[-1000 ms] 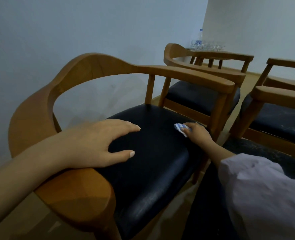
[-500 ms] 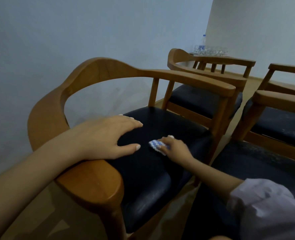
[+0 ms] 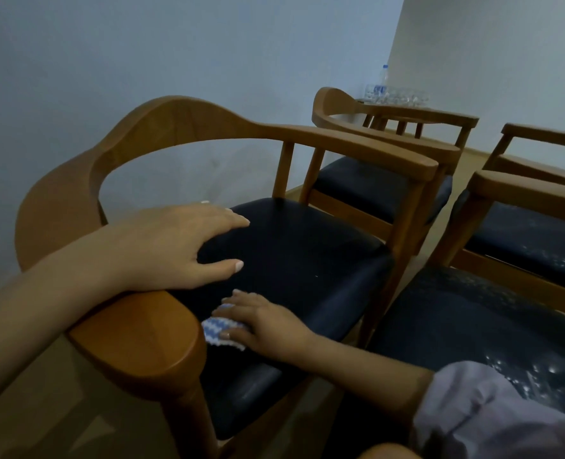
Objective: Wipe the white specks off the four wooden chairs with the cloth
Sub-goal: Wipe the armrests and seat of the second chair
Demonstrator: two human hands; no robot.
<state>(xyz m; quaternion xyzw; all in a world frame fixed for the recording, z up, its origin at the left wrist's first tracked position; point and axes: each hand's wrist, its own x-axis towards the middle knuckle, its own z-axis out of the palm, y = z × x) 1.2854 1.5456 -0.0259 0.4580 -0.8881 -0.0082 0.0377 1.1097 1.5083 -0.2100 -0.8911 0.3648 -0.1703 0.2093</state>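
Cloth (image 3: 220, 329), checked blue and white, lies on the front left part of the nearest chair's (image 3: 181, 127) dark seat (image 3: 307, 253), just beside the rounded end of the near armrest (image 3: 142, 342), which hides the cloth's left edge and the seat corner behind it. Farther left, the curved wooden backrest stands close to a pale wall (image 3: 142, 44). The left hand (image 3: 175, 246) rests on the seat with fingers loosely spread and thumb held apart, its bare forearm lying across that armrest. The right hand (image 3: 268, 326) lies flat on the cloth, fingers straight and close together, pressing it to the seat; its forearm reaches in over the seat's front edge from a pale sleeve (image 3: 490, 412). One small white speck (image 3: 316, 276) shows on the seat between the two hands and the far armrest. Beyond that armrest stands a second chair (image 3: 390, 140), and behind it a cluster of clear bottles (image 3: 403, 94) sits near the corner, too blurred to count. To the right, a third chair (image 3: 533, 190) has a speckled seat, and nearest the sleeve a fourth seat (image 3: 473, 319) carries many white specks.
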